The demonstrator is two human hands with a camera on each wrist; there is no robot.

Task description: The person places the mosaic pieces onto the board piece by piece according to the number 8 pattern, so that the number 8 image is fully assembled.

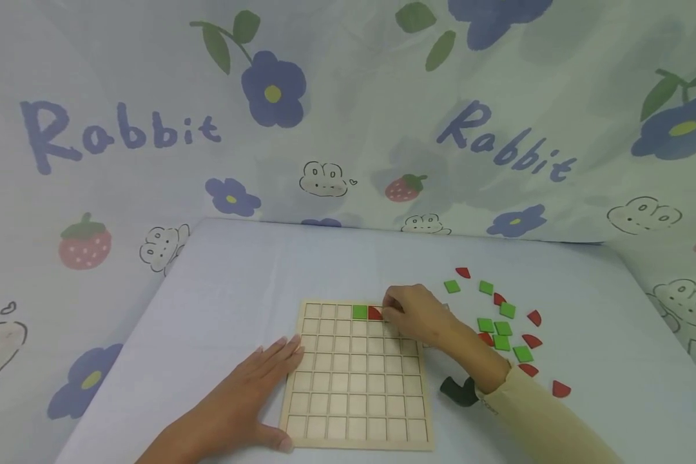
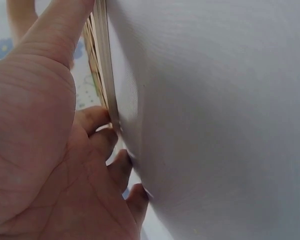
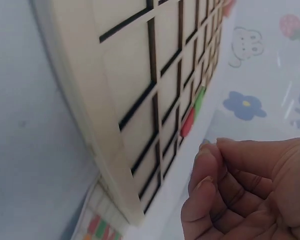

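Steadying the grid board (image 1: pixel 356 374) at lower centre with your flat, open left hand (image 1: pixel 249 393), keep your right hand (image 1: pixel 417 316), fingers curled together and seemingly empty, beside the red piece (image 1: pixel 374 314) in the top row, seating it squarely.

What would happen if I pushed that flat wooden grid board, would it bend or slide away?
The flat wooden grid board looks stiff, so it probably would not bend. It lies on a smooth pale cloth, so it may slide; the left hand rests flat against its edge. Being thin and flat, it seems unlikely to tip or roll.
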